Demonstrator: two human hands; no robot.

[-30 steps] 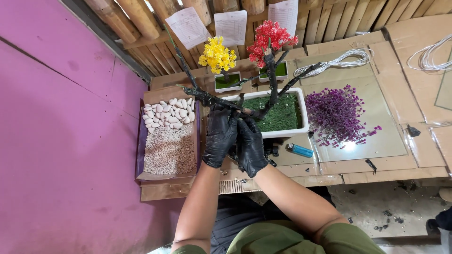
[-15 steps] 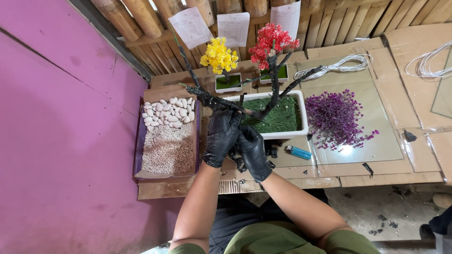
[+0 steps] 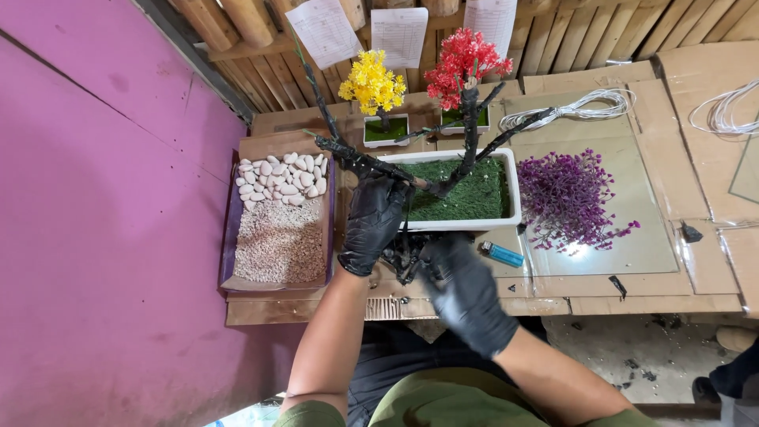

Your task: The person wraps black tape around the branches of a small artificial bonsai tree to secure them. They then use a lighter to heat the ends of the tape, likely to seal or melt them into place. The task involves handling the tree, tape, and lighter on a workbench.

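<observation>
While my left hand (image 3: 371, 225), black-gloved, is closed around the lower trunk of the bare black tree (image 3: 411, 178) at the centre of the frame, my right hand (image 3: 466, 289), gloved likewise, sits just below it at the dark root tangle (image 3: 405, 257); its fingers are curled there, but whether they grip the roots I cannot tell. Item: tree, wrapped black, several branches forking up and right, no blossoms on any of them; its base is held at the near edge of the white rectangular planter (image 3: 514, 186), not seated in it. Item: planter, already lined with green moss-like fill (image 3: 462, 194), otherwise bare. Item: loose purple blossoms (image 3: 565, 198), piled on a glass sheet (image 3: 632, 245) right of centre, unused. Item: box (image 3: 278, 277) at left of centre, white pebbles (image 3: 281, 175) in its upper half, fine gravel (image 3: 281, 241) in its lower, both apparently untouched. Item: blue lighter (image 3: 502, 254) beside the planter. Item: two finished small trees, yellow (image 3: 371, 83) and red (image 3: 462, 59), in pots at upper centre. Item: coiled white wire (image 3: 581, 107), upper right. Judged state: trunk built, bed prepared; planting, blossoming and stone dressing remain.
</observation>
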